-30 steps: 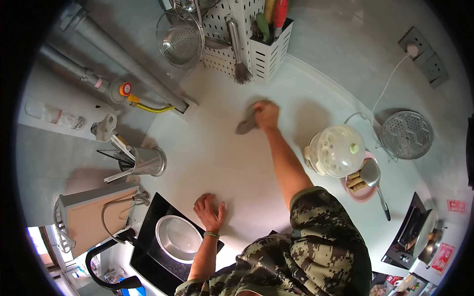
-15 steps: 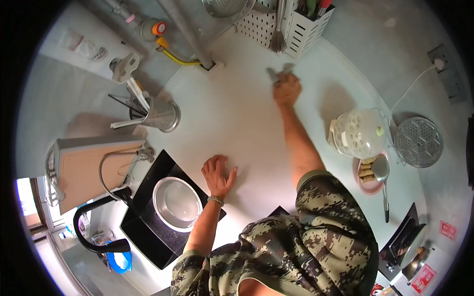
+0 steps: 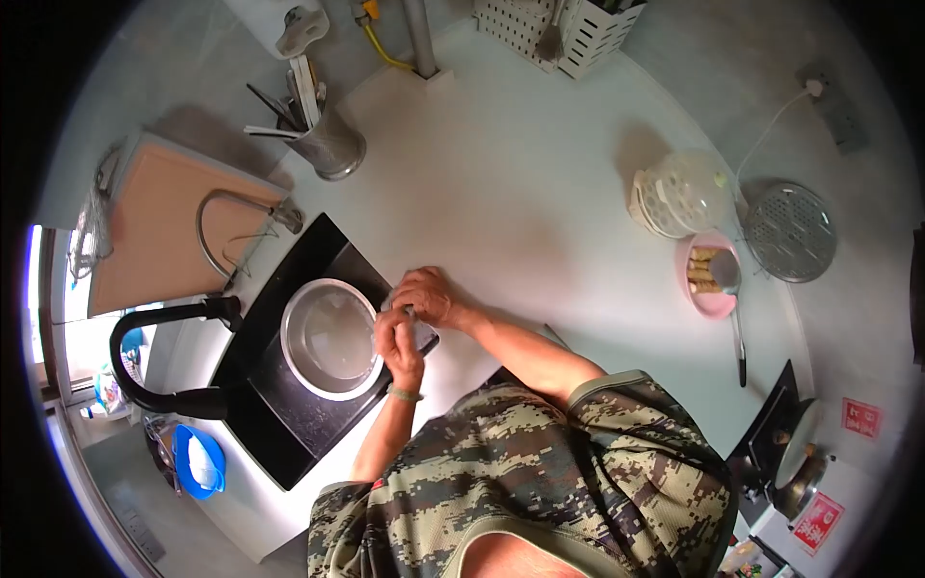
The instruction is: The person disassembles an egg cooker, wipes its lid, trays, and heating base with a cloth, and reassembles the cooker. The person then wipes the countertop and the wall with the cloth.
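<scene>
My right hand (image 3: 424, 295) and my left hand (image 3: 398, 347) are together at the right edge of the black sink (image 3: 279, 443). Both are closed around what looks like a crumpled grey cloth (image 3: 409, 311), mostly hidden by the fingers. Right beside my hands, a round metal basin (image 3: 332, 337) rests in the sink, with cloudy liquid in it.
A black faucet (image 3: 145, 318) arches at the left. Behind the sink stand a metal utensil holder (image 3: 337, 149) and a cutting board (image 3: 183, 222). To the right are an egg steamer (image 3: 674, 197), a pink dish (image 3: 708, 303) with food and a ladle (image 3: 739, 328), and a steaming rack (image 3: 792, 231).
My right hand has come back from the far counter by the white utensil racks to the sink, bringing the grey cloth. My left hand has left the counter and closed on it. The view has shifted.
</scene>
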A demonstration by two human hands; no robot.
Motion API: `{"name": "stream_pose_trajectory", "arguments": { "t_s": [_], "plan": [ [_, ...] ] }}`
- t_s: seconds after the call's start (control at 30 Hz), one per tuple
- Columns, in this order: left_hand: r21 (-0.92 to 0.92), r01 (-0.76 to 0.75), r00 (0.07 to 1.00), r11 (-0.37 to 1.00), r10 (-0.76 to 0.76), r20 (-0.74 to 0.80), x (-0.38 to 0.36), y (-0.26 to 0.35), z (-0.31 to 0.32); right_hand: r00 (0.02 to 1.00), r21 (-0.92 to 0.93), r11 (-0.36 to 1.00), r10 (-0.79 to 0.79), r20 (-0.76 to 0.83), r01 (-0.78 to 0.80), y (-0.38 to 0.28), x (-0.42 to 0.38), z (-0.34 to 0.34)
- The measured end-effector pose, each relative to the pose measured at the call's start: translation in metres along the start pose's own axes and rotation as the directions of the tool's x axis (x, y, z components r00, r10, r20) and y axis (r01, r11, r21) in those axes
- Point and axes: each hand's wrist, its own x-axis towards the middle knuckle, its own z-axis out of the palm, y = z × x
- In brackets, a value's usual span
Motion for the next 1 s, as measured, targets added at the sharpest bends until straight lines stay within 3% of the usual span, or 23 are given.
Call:
{"name": "stream_pose_trajectory", "arguments": {
  "t_s": [0.03,0.13,0.17,0.2,0.23,0.27,0.3,0.33,0.4,0.47,0.5,0.57,0.67,0.73,0.77,0.8,0.83,0.87,0.9,0.93,0.97,1.0],
  "plan": [
    [-0.029,0.046,0.999,0.999,-0.046,0.005,-0.009,0.005,-0.013,0.993,0.044,0.994,0.093,0.068,-0.096,-0.009,-0.007,-0.004],
    [0.014,0.106,0.994,0.994,-0.105,-0.017,-0.023,0.012,-0.052,0.951,0.244,0.933,0.294,-0.092,-0.264,0.006,-0.023,-0.049],
    [0.018,0.136,0.990,0.991,-0.134,-0.050,-0.027,0.013,-0.064,0.865,0.400,0.838,0.468,-0.178,-0.371,0.018,-0.024,-0.077],
    [0.025,0.168,0.982,0.985,-0.165,-0.087,-0.031,0.012,-0.076,0.792,0.244,0.924,0.378,-0.479,-0.293,0.054,-0.029,-0.102],
    [-0.007,0.201,0.971,0.980,-0.200,-0.128,-0.036,0.009,-0.087,0.658,0.561,0.783,0.575,-0.486,-0.269,0.088,-0.033,-0.134],
    [0.050,0.209,0.968,0.977,-0.199,-0.156,-0.038,0.015,-0.097,0.654,0.240,0.883,0.462,-0.599,-0.403,0.123,-0.050,-0.167],
    [0.003,0.257,0.946,0.966,-0.251,-0.206,-0.046,0.014,-0.105,0.633,-0.090,0.835,0.337,-0.697,-0.543,0.158,-0.067,-0.200],
    [-0.054,0.289,0.921,0.956,-0.293,-0.255,-0.050,0.010,-0.110,0.407,0.073,0.613,0.604,-0.685,-0.787,0.105,-0.055,-0.214],
    [-0.107,0.226,0.935,0.968,-0.246,-0.257,-0.058,0.003,-0.117,0.583,-0.370,0.549,0.284,-0.761,-0.750,0.110,-0.058,-0.190],
    [-0.173,0.231,0.925,0.957,-0.271,-0.265,-0.065,-0.004,-0.121,0.745,-0.457,0.723,0.119,-0.657,-0.519,0.108,-0.055,-0.133],
    [-0.169,0.242,0.923,0.956,-0.280,-0.264,-0.066,-0.001,-0.119,0.732,-0.486,0.826,-0.138,-0.667,-0.287,0.097,-0.052,-0.095],
    [-0.179,0.272,0.913,0.946,-0.312,-0.262,-0.065,0.001,-0.114,0.798,-0.291,0.914,0.055,-0.600,-0.283,0.033,-0.051,-0.030],
    [-0.174,0.254,0.939,0.951,-0.286,-0.192,-0.058,-0.002,-0.106,0.955,-0.320,0.945,-0.039,-0.295,-0.061,-0.036,-0.063,0.026],
    [-0.246,0.234,0.949,0.941,-0.276,-0.153,-0.052,-0.002,-0.100,0.986,-0.274,0.960,0.004,-0.169,-0.051,-0.056,-0.062,0.026],
    [-0.265,0.224,0.952,0.938,-0.268,-0.144,-0.051,-0.001,-0.099,0.991,0.027,0.992,0.123,-0.059,-0.121,-0.048,-0.056,0.015],
    [-0.284,0.213,0.957,0.935,-0.258,-0.133,-0.049,0.001,-0.099,0.984,0.358,0.919,0.176,-0.003,-0.163,-0.039,-0.054,0.000],
    [-0.262,0.215,0.954,0.941,-0.259,-0.148,-0.048,0.001,-0.102,0.951,0.200,0.960,0.236,-0.199,-0.196,-0.044,-0.058,-0.019],
    [-0.243,0.222,0.951,0.944,-0.264,-0.159,-0.048,0.003,-0.106,0.911,0.201,0.946,0.304,-0.280,-0.254,-0.027,-0.068,-0.036],
    [-0.230,0.230,0.949,0.946,-0.270,-0.160,-0.050,0.005,-0.107,0.854,0.315,0.905,0.389,-0.345,-0.285,-0.020,-0.076,-0.061],
    [-0.248,0.258,0.927,0.934,-0.311,-0.208,-0.053,0.005,-0.107,0.770,0.236,0.880,0.475,-0.426,-0.413,-0.002,-0.093,-0.081],
    [-0.250,0.237,0.934,0.939,-0.291,-0.206,-0.055,0.001,-0.110,0.634,0.276,0.819,0.567,-0.526,-0.503,0.009,-0.107,-0.094],
    [-0.247,0.217,0.941,0.944,-0.269,-0.203,-0.057,0.000,-0.113,0.534,0.135,0.792,0.516,-0.670,-0.596,0.023,-0.120,-0.097]
  ]
}}
